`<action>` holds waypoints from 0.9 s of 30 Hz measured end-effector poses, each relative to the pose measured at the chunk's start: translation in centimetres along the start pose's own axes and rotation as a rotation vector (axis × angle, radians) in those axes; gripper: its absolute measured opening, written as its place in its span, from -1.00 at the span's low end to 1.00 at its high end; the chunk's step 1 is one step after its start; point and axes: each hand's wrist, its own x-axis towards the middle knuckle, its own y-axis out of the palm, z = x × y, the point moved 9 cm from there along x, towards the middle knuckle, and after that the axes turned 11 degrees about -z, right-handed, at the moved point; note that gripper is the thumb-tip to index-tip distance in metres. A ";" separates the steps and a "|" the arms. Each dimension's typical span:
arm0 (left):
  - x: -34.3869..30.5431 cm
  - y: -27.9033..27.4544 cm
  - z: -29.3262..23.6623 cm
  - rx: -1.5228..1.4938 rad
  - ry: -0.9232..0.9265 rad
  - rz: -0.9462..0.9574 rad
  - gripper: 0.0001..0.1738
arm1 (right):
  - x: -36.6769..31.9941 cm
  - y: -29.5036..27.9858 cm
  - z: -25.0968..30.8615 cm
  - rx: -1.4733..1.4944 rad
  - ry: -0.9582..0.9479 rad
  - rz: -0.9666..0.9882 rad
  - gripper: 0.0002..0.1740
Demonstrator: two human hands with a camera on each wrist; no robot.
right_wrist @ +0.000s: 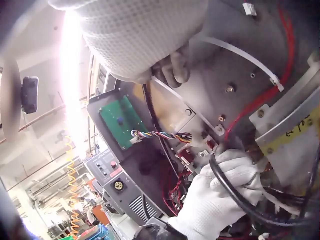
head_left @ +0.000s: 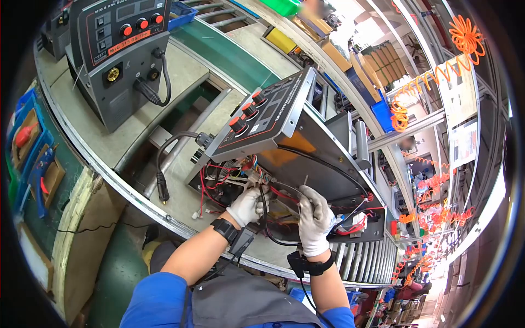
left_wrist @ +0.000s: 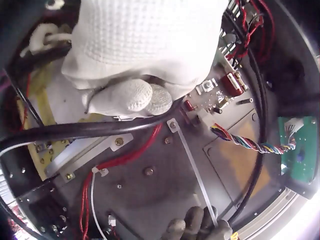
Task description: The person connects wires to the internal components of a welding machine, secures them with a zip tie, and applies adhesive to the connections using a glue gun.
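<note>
Inside the opened welder chassis [head_left: 322, 147] on the worktop [head_left: 82, 120], the left grip [head_left: 246, 206], in a white glove, was curled round a thick black cable [left_wrist: 100, 129] just beside the small circuit board with red parts. The right grip [head_left: 313, 218], also gloved, pinched the free end of a white cable tie [left_wrist: 195, 172] between its fingertips. The tie ran taut across the grey base plate, its far end near the red wire [left_wrist: 130, 155] and the twisted multicoloured wires [left_wrist: 250, 142].
</note>
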 end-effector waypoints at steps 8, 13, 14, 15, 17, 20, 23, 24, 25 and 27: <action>0.6 -0.3 -0.4 -0.106 0.115 -0.069 -0.88 | 0.4 0.6 -0.1 -0.077 -0.052 0.055 -0.83; -1.0 0.7 -1.1 0.066 0.238 -0.127 -0.93 | 0.6 1.6 0.4 -0.128 -0.105 0.092 -0.83; -1.3 0.8 -1.7 0.215 0.332 -0.126 -0.84 | 0.7 1.8 0.4 -0.129 -0.102 0.091 -0.83; -1.1 0.8 -1.6 0.217 0.330 -0.129 -0.84 | 0.7 2.1 0.5 -0.137 -0.102 0.106 -0.85; -0.8 -0.1 -2.9 0.504 0.546 -0.331 -0.67 | 0.7 2.9 0.6 -0.145 -0.104 0.124 -0.87; 0.8 -1.7 -2.5 0.479 0.635 -0.406 -0.57 | 0.4 3.9 0.0 -0.152 -0.123 0.142 -0.87; 0.6 -1.2 -2.6 0.387 0.747 -0.347 -0.63 | 0.7 4.5 0.0 -0.162 -0.127 0.155 -0.88; -0.1 -0.7 -3.1 0.333 0.831 -0.327 -0.66 | 0.7 4.6 0.0 -0.165 -0.133 0.155 -0.88; 0.2 -1.1 -3.0 0.337 0.829 -0.325 -0.66 | 0.8 4.5 0.2 -0.166 -0.130 0.152 -0.88; 1.4 -2.4 -2.6 0.268 0.742 -0.314 -0.73 | 0.8 4.3 0.2 -0.139 -0.057 0.156 -0.89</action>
